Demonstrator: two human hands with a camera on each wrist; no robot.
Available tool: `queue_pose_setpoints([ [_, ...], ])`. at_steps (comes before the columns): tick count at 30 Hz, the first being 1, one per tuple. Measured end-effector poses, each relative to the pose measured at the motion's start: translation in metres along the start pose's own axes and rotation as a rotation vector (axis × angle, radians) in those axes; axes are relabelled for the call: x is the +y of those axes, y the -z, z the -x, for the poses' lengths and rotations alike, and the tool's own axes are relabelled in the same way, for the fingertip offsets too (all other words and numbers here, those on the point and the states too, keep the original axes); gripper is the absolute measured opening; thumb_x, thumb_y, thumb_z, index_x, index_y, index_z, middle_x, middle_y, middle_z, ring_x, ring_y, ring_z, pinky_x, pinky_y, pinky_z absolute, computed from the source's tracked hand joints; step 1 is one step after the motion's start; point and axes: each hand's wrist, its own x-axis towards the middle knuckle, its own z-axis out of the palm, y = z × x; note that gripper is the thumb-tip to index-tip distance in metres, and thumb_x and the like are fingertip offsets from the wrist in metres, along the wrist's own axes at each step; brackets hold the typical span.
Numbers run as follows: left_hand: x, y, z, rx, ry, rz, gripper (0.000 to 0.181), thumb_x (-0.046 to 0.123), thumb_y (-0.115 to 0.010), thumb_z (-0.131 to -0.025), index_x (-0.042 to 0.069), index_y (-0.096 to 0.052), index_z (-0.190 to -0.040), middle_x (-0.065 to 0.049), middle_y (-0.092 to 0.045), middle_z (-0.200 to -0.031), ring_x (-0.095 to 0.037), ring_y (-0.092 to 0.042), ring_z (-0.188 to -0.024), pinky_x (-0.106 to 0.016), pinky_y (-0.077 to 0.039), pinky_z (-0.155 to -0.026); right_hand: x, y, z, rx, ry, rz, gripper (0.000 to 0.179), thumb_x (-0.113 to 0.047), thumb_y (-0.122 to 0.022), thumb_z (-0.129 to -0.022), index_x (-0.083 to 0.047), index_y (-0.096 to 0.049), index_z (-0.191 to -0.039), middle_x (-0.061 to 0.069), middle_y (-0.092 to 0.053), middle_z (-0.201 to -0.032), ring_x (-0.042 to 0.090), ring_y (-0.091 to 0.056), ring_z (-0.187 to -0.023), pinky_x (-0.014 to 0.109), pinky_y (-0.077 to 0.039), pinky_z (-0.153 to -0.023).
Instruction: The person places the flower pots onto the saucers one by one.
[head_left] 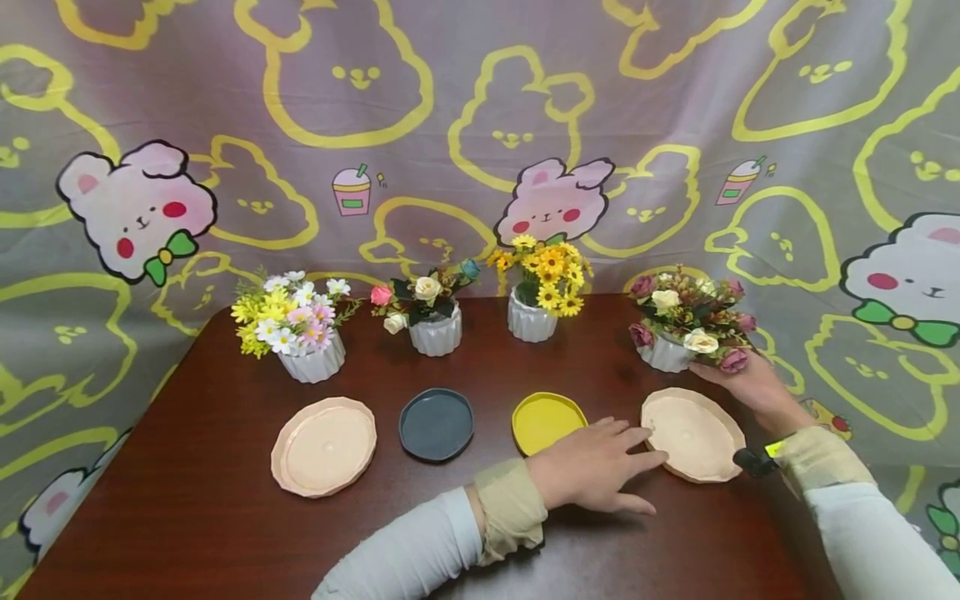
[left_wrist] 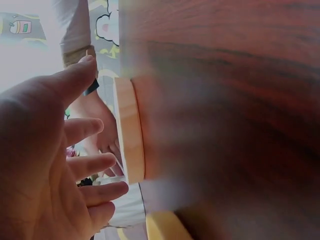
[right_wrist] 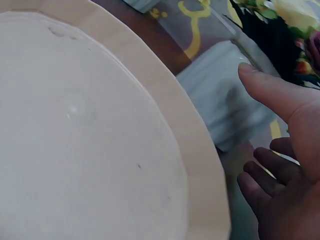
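Note:
At the right of the head view, my right hand is beside the white ribbed pot of purple and cream roses. The right wrist view shows its thumb right at the side of that pot, the other fingers loosely bent and apart from it. My left hand spreads palm down over the table, its fingertips overlapping the left edge of the right beige plate. In the left wrist view its fingers extend toward the edge of this plate. Nothing is held in the left hand.
A yellow plate, a dark blue plate and another beige plate line the brown table. Behind them stand pots of yellow daisies, mixed roses and pink-white flowers. A patterned curtain hangs at the back.

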Motion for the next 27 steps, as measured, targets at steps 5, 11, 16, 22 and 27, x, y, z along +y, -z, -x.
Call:
queue_pose_setpoints([
  [5,0.003,-0.001,-0.007,-0.029,0.015,-0.004,0.071,0.074,-0.039,-0.092,0.038,-0.032,-0.153,0.003,-0.035,-0.157,-0.015,-0.036,-0.144,-0.027,-0.027,-0.12,-0.005,-0.008,-0.003,-0.047,0.044,-0.112,0.067,-0.037,-0.069,-0.092,-0.019,-0.037,-0.149,-0.029,-0.047,-0.12,-0.016,-0.045,-0.104,0.009,-0.042,-0.083],
  [11,0.005,-0.003,-0.011,-0.067,0.038,0.038,0.07,0.072,-0.04,-0.093,0.038,-0.031,-0.153,0.005,-0.032,-0.158,-0.011,-0.032,-0.146,-0.023,-0.025,-0.12,-0.007,-0.016,-0.009,-0.109,0.109,-0.229,0.061,-0.025,-0.065,-0.096,-0.031,-0.034,-0.149,-0.026,-0.047,-0.128,-0.013,-0.047,-0.111,0.009,-0.043,-0.085],
  [16,0.006,-0.006,-0.011,-0.054,0.037,0.022,0.07,0.072,-0.04,-0.093,0.036,-0.034,-0.153,0.003,-0.031,-0.158,-0.013,-0.033,-0.145,-0.024,-0.026,-0.12,-0.012,-0.019,-0.012,-0.112,0.096,-0.243,0.059,-0.025,-0.064,-0.097,-0.032,-0.036,-0.149,-0.024,-0.05,-0.132,-0.013,-0.048,-0.114,0.008,-0.042,-0.087],
  [22,0.009,-0.008,-0.012,-0.026,0.016,-0.004,0.069,0.071,-0.041,-0.093,0.035,-0.035,-0.152,0.001,-0.034,-0.154,-0.013,-0.036,-0.141,-0.022,-0.028,-0.119,-0.016,-0.024,-0.016,-0.096,0.107,-0.279,0.061,-0.024,-0.065,-0.096,-0.032,-0.036,-0.15,-0.019,-0.051,-0.138,-0.011,-0.048,-0.119,0.006,-0.04,-0.09],
  [27,0.011,-0.01,-0.01,-0.001,-0.005,-0.044,0.067,0.071,-0.041,-0.093,0.04,-0.033,-0.152,-0.003,-0.034,-0.155,-0.013,-0.037,-0.141,-0.022,-0.03,-0.117,-0.014,-0.029,-0.021,-0.104,0.095,-0.295,0.061,-0.026,-0.064,-0.097,-0.034,-0.035,-0.149,-0.019,-0.049,-0.137,-0.01,-0.048,-0.118,0.005,-0.04,-0.089],
])
